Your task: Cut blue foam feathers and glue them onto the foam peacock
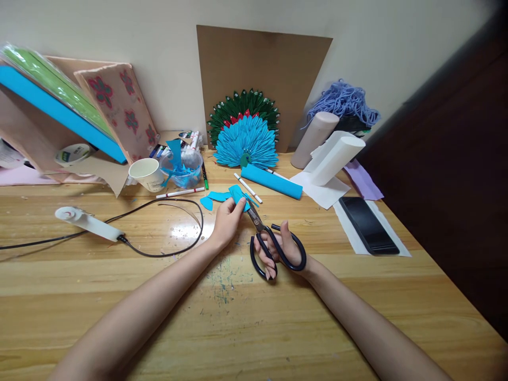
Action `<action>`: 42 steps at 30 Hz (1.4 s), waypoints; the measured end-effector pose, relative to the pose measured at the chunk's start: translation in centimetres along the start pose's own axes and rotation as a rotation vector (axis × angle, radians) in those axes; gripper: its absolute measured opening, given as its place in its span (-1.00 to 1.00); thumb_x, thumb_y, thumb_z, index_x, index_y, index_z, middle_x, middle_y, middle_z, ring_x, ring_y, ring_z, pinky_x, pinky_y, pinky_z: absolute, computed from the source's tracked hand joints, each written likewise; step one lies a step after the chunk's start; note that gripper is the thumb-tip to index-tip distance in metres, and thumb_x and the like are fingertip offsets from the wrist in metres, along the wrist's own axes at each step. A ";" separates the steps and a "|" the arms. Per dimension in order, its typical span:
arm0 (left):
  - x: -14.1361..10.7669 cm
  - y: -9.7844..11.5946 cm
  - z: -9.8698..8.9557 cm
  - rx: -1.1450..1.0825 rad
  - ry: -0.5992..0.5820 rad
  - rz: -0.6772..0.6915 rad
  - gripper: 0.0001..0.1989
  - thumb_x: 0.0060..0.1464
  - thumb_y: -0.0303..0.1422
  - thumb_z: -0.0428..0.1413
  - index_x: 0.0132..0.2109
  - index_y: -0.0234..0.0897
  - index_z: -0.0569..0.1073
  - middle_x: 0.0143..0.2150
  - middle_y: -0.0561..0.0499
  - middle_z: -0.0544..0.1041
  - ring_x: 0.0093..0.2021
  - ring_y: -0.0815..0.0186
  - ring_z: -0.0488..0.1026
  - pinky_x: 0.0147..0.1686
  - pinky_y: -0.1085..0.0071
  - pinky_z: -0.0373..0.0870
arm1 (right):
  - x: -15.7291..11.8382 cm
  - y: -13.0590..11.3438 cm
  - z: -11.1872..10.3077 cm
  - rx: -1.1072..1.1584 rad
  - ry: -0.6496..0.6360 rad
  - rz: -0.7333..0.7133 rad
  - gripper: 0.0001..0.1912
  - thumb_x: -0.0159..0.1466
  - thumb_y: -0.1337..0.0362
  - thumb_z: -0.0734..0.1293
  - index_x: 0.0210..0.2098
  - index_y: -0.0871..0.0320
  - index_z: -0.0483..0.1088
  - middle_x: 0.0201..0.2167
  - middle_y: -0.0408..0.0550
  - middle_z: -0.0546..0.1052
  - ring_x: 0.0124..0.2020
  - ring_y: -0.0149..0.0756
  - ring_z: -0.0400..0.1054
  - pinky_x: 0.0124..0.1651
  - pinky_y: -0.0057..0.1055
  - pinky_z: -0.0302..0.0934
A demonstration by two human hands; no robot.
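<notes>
Between the thumb and fingers of my left hand (229,221) is a piece of blue paper (236,193). My right hand (286,248) has its fingers through the black handles of a pair of scissors (260,225), whose blades point up and left and meet the right edge of the blue paper. Just left of that, cut blue paper pieces (217,197) lie on the table. A rolled blue sheet (272,181) and a white marker (248,188) rest beyond my hands. Behind them a paper peacock (246,140) with blue and green feathers stands against a brown board (265,63).
To the left are a hot glue gun (89,224) with its looping cable, a paper cup (146,174) and a clear bowl (183,172) of blue scraps. At the right stand a white paper roll (337,159), a phone (369,226) and purple yarn (341,103).
</notes>
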State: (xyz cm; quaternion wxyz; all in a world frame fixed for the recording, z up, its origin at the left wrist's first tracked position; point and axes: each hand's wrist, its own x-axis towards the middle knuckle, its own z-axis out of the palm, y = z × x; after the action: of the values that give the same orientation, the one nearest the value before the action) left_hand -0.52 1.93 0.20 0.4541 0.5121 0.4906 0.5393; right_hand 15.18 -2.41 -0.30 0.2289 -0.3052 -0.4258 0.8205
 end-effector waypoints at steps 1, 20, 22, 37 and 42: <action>-0.1 0.1 0.0 0.007 -0.008 -0.001 -0.63 0.06 -0.15 0.04 -0.56 -0.26 0.17 -0.63 0.16 0.15 -0.58 0.44 0.05 -0.55 0.47 0.01 | 0.0 0.0 0.0 0.000 0.008 -0.001 -0.10 -0.09 -0.49 -0.16 -0.39 0.20 0.24 -0.82 -0.21 0.30 -0.82 -0.35 0.26 -0.71 -0.42 0.24; -0.1 0.3 0.0 0.027 0.061 0.028 -0.62 0.05 -0.15 0.07 -0.58 -0.26 0.18 -0.63 0.15 0.16 -0.57 0.43 0.06 -0.54 0.46 0.00 | 0.2 0.3 -0.1 0.006 -0.004 -0.015 -0.11 -0.08 -0.48 -0.18 -0.41 0.19 0.22 -0.81 -0.21 0.29 -0.82 -0.36 0.25 -0.71 -0.42 0.24; -0.1 0.3 -0.1 0.020 0.087 0.026 -0.62 0.04 -0.16 0.08 -0.59 -0.26 0.18 -0.63 0.14 0.17 -0.57 0.43 0.06 -0.54 0.46 0.00 | 0.2 0.2 -0.1 -0.005 -0.007 -0.009 -0.11 -0.06 -0.48 -0.18 -0.41 0.20 0.23 -0.81 -0.21 0.29 -0.81 -0.35 0.25 -0.71 -0.42 0.24; -0.2 0.2 0.0 0.014 0.023 0.019 -0.59 0.09 -0.13 0.02 -0.60 -0.26 0.14 -0.64 0.15 0.13 -0.59 0.43 0.04 -0.55 0.45 -0.01 | 0.7 1.7 -1.1 0.100 -0.058 -0.071 -0.25 -0.02 -0.42 0.06 -0.42 0.20 0.25 -0.83 -0.27 0.29 -0.85 -0.41 0.20 -0.76 -0.46 0.22; -0.1 0.2 -0.1 0.006 0.044 -0.023 -0.57 0.08 -0.08 0.00 -0.60 -0.25 0.15 -0.65 0.14 0.15 -0.60 0.42 0.06 -0.56 0.44 0.01 | 1.4 2.4 -1.9 0.182 -0.167 -0.047 -0.30 -0.05 -0.39 0.17 -0.45 0.19 0.23 -0.84 -0.26 0.32 -0.87 -0.41 0.20 -0.81 -0.50 0.20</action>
State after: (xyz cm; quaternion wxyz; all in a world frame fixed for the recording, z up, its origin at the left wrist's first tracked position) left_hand -0.64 1.79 0.36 0.4478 0.4959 0.5080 0.5436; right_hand 15.25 -1.74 -3.60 0.2387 -0.2037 -0.3740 0.8727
